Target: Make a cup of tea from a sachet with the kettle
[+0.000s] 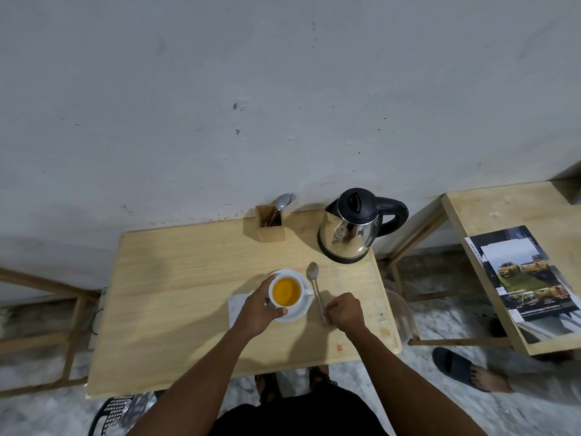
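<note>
A white cup (300, 286) full of amber tea stands on a white saucer (302, 309) near the middle of the wooden table (176, 297). My left hand (257, 313) wraps around the cup's left side. A metal spoon (315, 286) lies on the table just right of the saucer, bowl pointing away. My right hand (344, 311) is closed at the spoon's handle end. The steel kettle (352, 234) with black lid and handle sits on its base at the table's back right. A small orange tag (339, 347) lies near the front edge.
A wooden holder (270, 225) with a spoon and fork stands at the back by the wall. A white paper (234, 305) lies under the saucer's left side. A second table (503, 202) with a magazine (531, 278) is at right; another person's sandalled foot (465, 369) is below it.
</note>
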